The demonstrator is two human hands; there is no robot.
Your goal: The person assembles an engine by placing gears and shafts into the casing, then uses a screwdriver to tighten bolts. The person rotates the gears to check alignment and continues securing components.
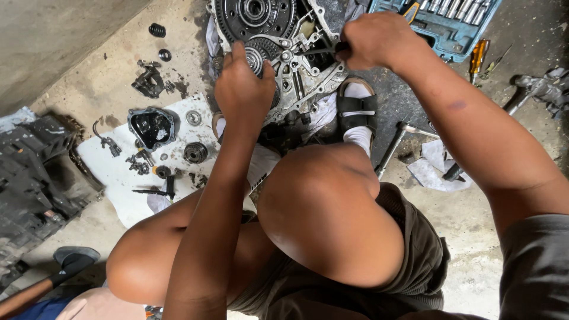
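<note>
Two bare hands work over one grimy metal gearbox housing [296,77] lying on the concrete floor just beyond the person's bent knees. Left hand [243,83] rests on a small ribbed gear [256,56] set in the housing, fingers curled together over its edge. Right hand [376,40] is closed in a fist around a thin dark tool [323,50] whose tip points into the housing's middle. One large toothed gear [255,15] sits at the housing's top. One white sheet [118,172] to the left carries several small oily parts, among them one black rounded cover [152,127] and one round bearing [195,153]. One blue plastic socket case [441,21] lies open at upper right, with shiny metal sockets in a row. Two long steel wrenches [394,145] lie on the floor at right.
</note>
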